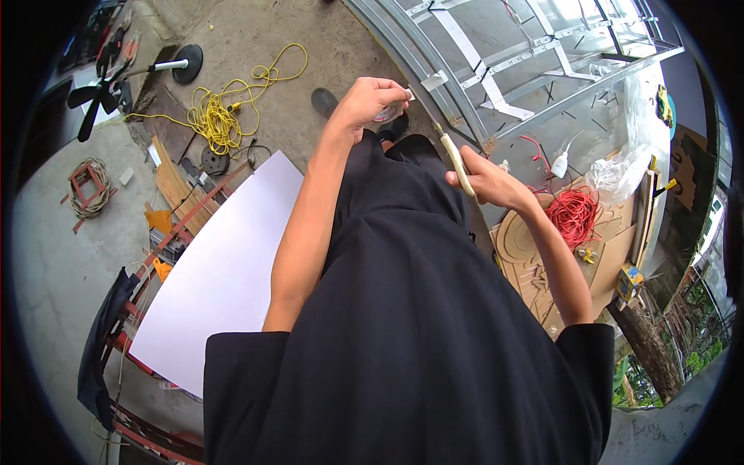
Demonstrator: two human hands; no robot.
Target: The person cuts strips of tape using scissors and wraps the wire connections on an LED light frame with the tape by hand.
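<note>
My left hand (370, 104) is closed on a roll of tape (387, 114), with a small white end showing at the fingertips. My right hand (494, 181) grips a slim cream-handled tool (456, 161) with a thin metal tip; its exact kind is unclear. That tip points up and left, close to the edge of a metal frame (457, 120). A gap separates the two hands, both held out in front of my dark clothing.
A white sheet (225, 271) lies at my left. Beyond it are a tangled yellow cord (213, 124) and a black fan (94, 97). To the right, a red wire bundle (573, 217) rests on cardboard (612, 263) near clear plastic wrap (620, 174).
</note>
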